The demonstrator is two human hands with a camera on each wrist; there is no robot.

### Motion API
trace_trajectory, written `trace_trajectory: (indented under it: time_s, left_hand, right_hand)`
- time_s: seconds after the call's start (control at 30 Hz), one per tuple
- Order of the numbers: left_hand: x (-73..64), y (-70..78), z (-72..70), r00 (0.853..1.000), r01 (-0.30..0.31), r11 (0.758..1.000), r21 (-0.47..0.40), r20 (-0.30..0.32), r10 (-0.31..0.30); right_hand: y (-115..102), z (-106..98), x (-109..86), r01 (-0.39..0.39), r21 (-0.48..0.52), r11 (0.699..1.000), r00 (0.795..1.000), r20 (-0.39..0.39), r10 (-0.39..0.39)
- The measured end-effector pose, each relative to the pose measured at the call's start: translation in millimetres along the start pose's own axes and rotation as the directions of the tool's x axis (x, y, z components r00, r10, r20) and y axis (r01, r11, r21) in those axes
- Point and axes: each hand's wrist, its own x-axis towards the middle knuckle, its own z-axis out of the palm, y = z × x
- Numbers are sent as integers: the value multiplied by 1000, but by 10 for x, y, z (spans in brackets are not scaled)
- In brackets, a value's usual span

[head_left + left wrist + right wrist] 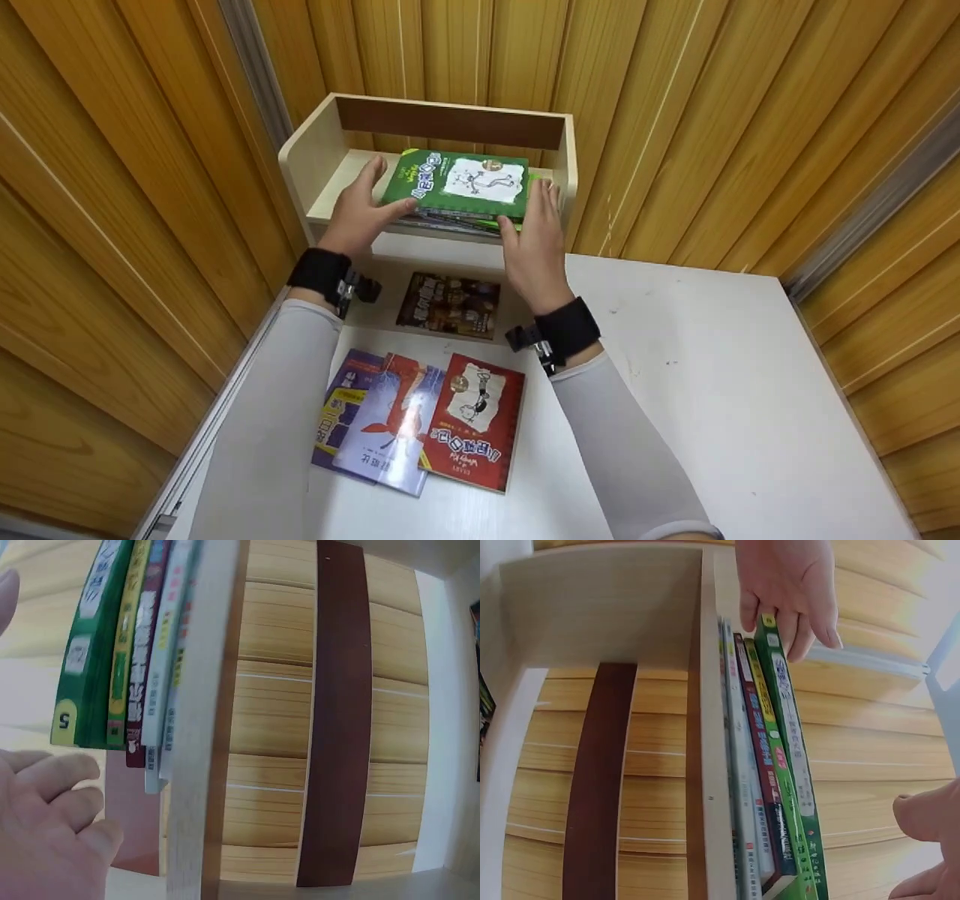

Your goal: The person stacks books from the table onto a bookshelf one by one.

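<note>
A green comic-style book (427, 169) lies on top of a stack of several books (761, 757) on the upper board of a small wooden shelf (315, 161). My left hand (356, 214) is at the stack's left end, thumb over the front corner of the green book and fingers spread along its side. At the right end stands my right hand (536, 247), fingers extended beside the books and thumb near their front edge. The right wrist view shows the right hand's fingers (930, 825) apart from the green spine. Neither hand curls round a book.
A dark-covered book (450, 304) lies on the shelf's lower board. In front, on the white table (675, 360), lie a purple book (337, 420), a light blue book (390, 427) overlapping it, and a red book (476, 420). Wood-panelled walls (660, 135) stand behind and beside.
</note>
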Motion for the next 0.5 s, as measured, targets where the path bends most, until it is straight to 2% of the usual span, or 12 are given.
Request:
trace_trajectory:
  time_s: [0.2,0.37,0.5]
  left_hand:
    - [-259,-30,60,993,-99,995,16,-57,99]
    - [-434,-21,66,973,-188,982,16,-132,188]
    - [-723,-99,183,955,-249,968,-23,-170,242]
  right_hand:
    - [29,78,-254,61,-28,998,998,-33,-62]
    - [60,125,-430,133,-85,987,990,-37,-137]
    - [241,134,-651,170,-97,981,982,-70,-177]
